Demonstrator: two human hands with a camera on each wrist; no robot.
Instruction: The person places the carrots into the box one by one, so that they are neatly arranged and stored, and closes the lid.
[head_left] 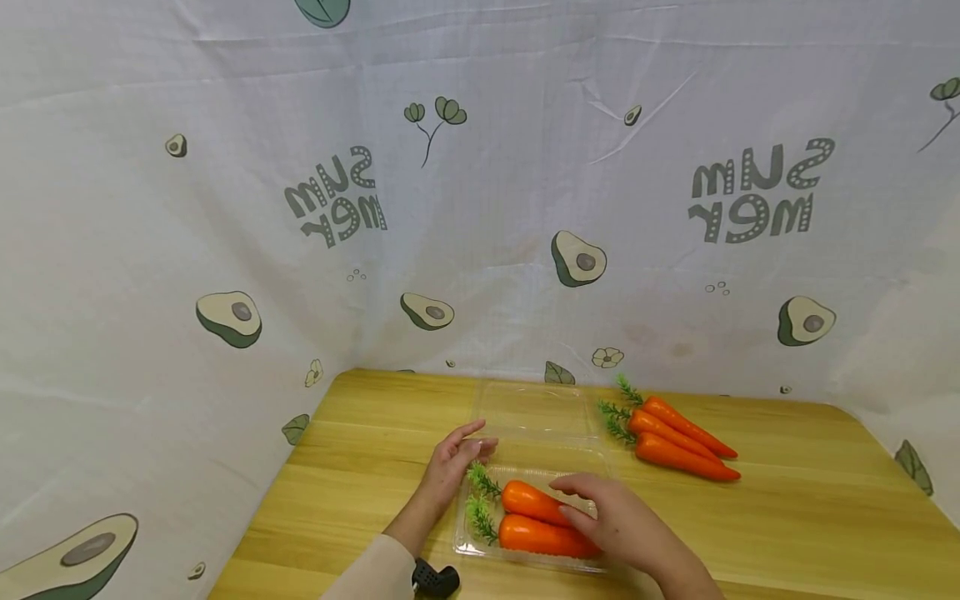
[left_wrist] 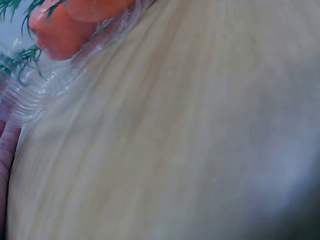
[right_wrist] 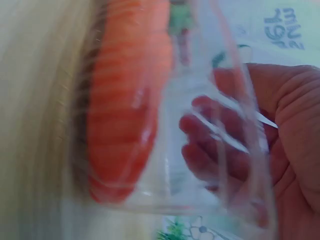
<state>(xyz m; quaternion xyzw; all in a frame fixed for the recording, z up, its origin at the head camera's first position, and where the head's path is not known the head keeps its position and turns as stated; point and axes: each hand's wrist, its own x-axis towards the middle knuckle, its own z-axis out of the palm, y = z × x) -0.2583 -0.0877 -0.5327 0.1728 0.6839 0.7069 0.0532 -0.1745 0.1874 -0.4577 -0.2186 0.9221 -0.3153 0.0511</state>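
A clear plastic clamshell box [head_left: 476, 550] stands on the table with its lid [head_left: 536, 408] folded back. Inside, a front carrot [head_left: 542, 537] and a rear carrot [head_left: 531, 503] lie side by side, leafy tops to the left. My left hand [head_left: 448, 467] is at the box's left back side, fingers extended. In the left wrist view its fingers [left_wrist: 7, 145] lie by the clear wall. Over the box's right end is my right hand [head_left: 617, 518], thumb and fingers apart near the carrot tips. Through the plastic, the right wrist view shows its loosely bent fingers [right_wrist: 210, 140] apart from the carrot [right_wrist: 125, 100].
Three more carrots [head_left: 678, 440] lie together on the wooden table [head_left: 810, 500], right of the box. A small black object [head_left: 437, 579] is by the left sleeve. Behind and along the left hangs a white cloth [head_left: 495, 208] printed with avocados.
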